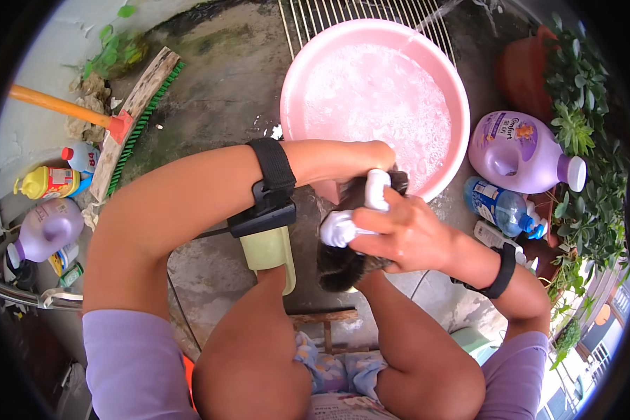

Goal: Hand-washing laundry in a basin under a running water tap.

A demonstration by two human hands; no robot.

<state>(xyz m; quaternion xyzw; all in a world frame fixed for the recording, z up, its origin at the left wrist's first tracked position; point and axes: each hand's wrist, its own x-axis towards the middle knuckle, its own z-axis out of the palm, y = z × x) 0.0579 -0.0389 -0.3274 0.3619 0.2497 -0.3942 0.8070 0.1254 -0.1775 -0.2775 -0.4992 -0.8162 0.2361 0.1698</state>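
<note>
My left hand is bent down at the wrist at the near rim of a pink plastic basin. Its fingers are hidden behind a dark brown, wet-looking item, perhaps a shoe. My right hand has its fingers closed round a white, glossy object with rounded ends, perhaps a brush handle, lying against the dark item. Both hands are above the floor between my knees. Bubbly water fills much of the basin, and a thin stream of water falls in at its upper right.
A metal rack lies by the basin's far side. On the left are a green-bristled broom and several bottles. A purple jug, a blue-capped bottle and potted plants stand or lie to the right.
</note>
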